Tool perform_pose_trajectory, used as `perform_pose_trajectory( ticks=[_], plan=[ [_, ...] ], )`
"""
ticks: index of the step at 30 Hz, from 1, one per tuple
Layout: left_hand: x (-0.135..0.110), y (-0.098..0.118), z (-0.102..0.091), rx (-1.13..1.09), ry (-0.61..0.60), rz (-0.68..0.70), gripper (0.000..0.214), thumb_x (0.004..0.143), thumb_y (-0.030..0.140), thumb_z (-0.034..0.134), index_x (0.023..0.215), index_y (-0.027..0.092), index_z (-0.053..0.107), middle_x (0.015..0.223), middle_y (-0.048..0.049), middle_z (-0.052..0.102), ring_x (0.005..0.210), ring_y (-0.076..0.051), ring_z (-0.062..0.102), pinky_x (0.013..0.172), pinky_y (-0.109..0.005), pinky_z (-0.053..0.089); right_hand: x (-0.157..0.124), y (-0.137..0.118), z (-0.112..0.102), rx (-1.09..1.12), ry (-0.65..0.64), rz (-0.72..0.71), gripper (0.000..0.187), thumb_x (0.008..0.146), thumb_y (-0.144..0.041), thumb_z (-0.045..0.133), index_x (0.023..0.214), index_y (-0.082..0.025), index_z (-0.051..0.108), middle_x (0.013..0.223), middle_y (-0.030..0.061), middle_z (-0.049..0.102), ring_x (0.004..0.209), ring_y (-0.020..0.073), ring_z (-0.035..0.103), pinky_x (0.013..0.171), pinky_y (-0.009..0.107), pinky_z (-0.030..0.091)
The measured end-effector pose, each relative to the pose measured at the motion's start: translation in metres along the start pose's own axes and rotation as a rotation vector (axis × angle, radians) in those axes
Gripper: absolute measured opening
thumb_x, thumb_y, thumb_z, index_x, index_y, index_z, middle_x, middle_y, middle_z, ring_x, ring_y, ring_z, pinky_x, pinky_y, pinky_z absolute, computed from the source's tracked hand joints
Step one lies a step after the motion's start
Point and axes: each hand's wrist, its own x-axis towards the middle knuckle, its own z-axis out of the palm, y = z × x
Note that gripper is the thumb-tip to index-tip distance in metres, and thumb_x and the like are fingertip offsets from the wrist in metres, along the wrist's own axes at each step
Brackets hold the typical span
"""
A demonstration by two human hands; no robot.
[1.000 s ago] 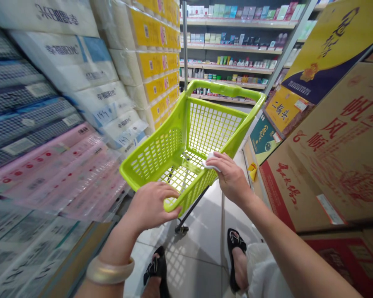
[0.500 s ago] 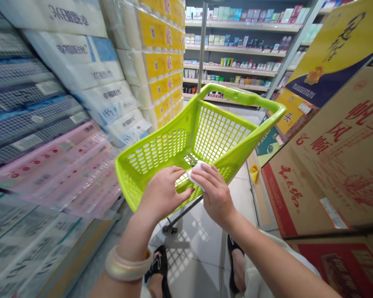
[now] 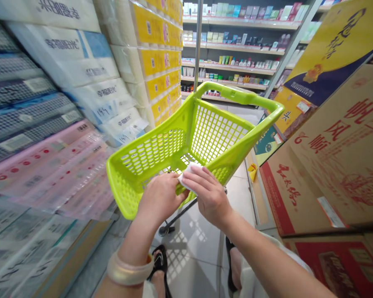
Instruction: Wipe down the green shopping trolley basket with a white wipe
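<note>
A lime-green plastic shopping cart (image 3: 236, 159) with lattice sides stands in front of me, its handle at the far side. My left hand (image 3: 161, 192) is closed over the near rim, the thumb on my side and the fingertips hidden inside. Beside it, my right hand (image 3: 213, 198) presses a folded white tissue or cloth (image 3: 189, 171) onto the same rim. That hand's fingers lie over the white piece and cover part of it. No goods show in the visible part of the basket.
Stacked tissue packs (image 3: 65, 45) and yellow-labelled paper packs (image 3: 160, 62) rise on the left. Cardboard cartons (image 3: 345, 165) line the right. Shelves of small bottles and boxes (image 3: 242, 47) stand beyond the cart, behind a metal pole (image 3: 198, 45). My feet are on the tiled floor (image 3: 194, 248).
Both hands and the white piece have shifted slightly left and closer together. The cart appears a little further left, and the left hand's fingers now curl more around the rim.
</note>
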Motion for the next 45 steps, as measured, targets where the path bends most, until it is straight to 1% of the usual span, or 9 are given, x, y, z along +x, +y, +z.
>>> perform_pose_trajectory(
  ticks=[8, 14, 20, 25, 29, 35, 40, 42, 45],
  plan=[
    [0.0, -0.001, 0.007, -0.036, 0.083, 0.074, 0.022, 0.087, 0.037, 0.06, 0.089, 0.021, 0.075, 0.103, -0.0062, 0.074, 0.095, -0.025, 0.068, 0.085, -0.036, 0.054, -0.005, 0.036, -0.021, -0.138, 0.188, 0.216, 0.045, 0.089, -0.003, 0.041, 0.12, -0.024, 0.066, 0.124, 0.0049, 0.069, 0.133, 0.0218, 0.05, 0.117, 0.049, 0.032],
    [0.002, 0.0, 0.004, -0.047, 0.097, 0.109, 0.018, 0.086, 0.031, 0.061, 0.091, 0.02, 0.075, 0.099, -0.0056, 0.075, 0.093, -0.026, 0.068, 0.085, -0.038, 0.053, -0.007, 0.009, -0.009, 0.008, -0.032, 0.007, 0.041, 0.093, -0.005, 0.04, 0.121, -0.022, 0.065, 0.128, 0.0036, 0.067, 0.136, 0.0178, 0.047, 0.116, 0.04, 0.036],
    [0.001, 0.0, 0.005, -0.052, 0.11, 0.106, 0.021, 0.086, 0.034, 0.061, 0.085, 0.018, 0.075, 0.098, -0.0073, 0.074, 0.091, -0.027, 0.068, 0.083, -0.039, 0.055, -0.003, 0.04, -0.025, -0.098, 0.192, 0.216, 0.044, 0.09, -0.003, 0.04, 0.119, -0.023, 0.066, 0.122, 0.0061, 0.07, 0.134, 0.0221, 0.05, 0.116, 0.051, 0.033],
    [0.002, 0.001, 0.003, -0.09, 0.079, 0.116, 0.018, 0.084, 0.026, 0.062, 0.093, 0.017, 0.074, 0.101, -0.0078, 0.074, 0.095, -0.027, 0.068, 0.089, -0.041, 0.054, -0.006, 0.009, -0.009, 0.073, 0.026, 0.027, 0.041, 0.093, -0.005, 0.04, 0.122, -0.022, 0.064, 0.124, 0.0053, 0.069, 0.135, 0.0193, 0.048, 0.114, 0.043, 0.039],
    [0.002, 0.001, 0.0, -0.085, 0.039, 0.108, 0.018, 0.079, 0.024, 0.066, 0.095, 0.016, 0.073, 0.104, -0.0093, 0.073, 0.099, -0.028, 0.067, 0.092, -0.042, 0.053, -0.003, -0.011, 0.003, 0.138, -0.003, -0.056, 0.038, 0.094, -0.01, 0.043, 0.124, -0.02, 0.063, 0.124, 0.0071, 0.069, 0.131, 0.0188, 0.052, 0.111, 0.04, 0.043],
    [0.001, 0.0, 0.002, -0.08, 0.05, 0.127, 0.017, 0.082, 0.024, 0.063, 0.094, 0.016, 0.072, 0.103, -0.0072, 0.074, 0.098, -0.026, 0.067, 0.091, -0.039, 0.052, -0.001, 0.008, -0.003, 0.059, -0.018, -0.073, 0.038, 0.094, -0.009, 0.045, 0.126, -0.022, 0.063, 0.127, 0.0057, 0.067, 0.13, 0.018, 0.053, 0.111, 0.038, 0.043],
    [0.0, 0.0, 0.003, -0.053, 0.1, 0.147, 0.018, 0.086, 0.032, 0.061, 0.083, 0.019, 0.074, 0.097, -0.0058, 0.075, 0.089, -0.023, 0.068, 0.085, -0.035, 0.053, 0.0, 0.042, -0.019, -0.087, 0.137, 0.123, 0.043, 0.092, -0.005, 0.044, 0.125, -0.023, 0.063, 0.127, 0.0065, 0.068, 0.132, 0.0207, 0.052, 0.116, 0.047, 0.036],
    [0.0, 0.0, 0.002, -0.054, 0.101, 0.154, 0.019, 0.086, 0.032, 0.061, 0.081, 0.019, 0.074, 0.096, -0.006, 0.075, 0.088, -0.023, 0.068, 0.084, -0.035, 0.053, -0.001, 0.04, -0.018, -0.103, 0.166, 0.156, 0.043, 0.092, -0.006, 0.044, 0.125, -0.023, 0.064, 0.126, 0.007, 0.068, 0.133, 0.0215, 0.05, 0.116, 0.049, 0.035],
    [0.0, -0.001, 0.001, -0.07, 0.093, 0.169, 0.016, 0.085, 0.028, 0.062, 0.085, 0.018, 0.074, 0.097, -0.0064, 0.075, 0.09, -0.024, 0.068, 0.085, -0.036, 0.053, -0.002, 0.018, -0.009, -0.025, 0.04, 0.055, 0.041, 0.093, -0.007, 0.043, 0.126, -0.023, 0.063, 0.128, 0.0057, 0.067, 0.135, 0.0191, 0.048, 0.116, 0.044, 0.037]
  ],
)
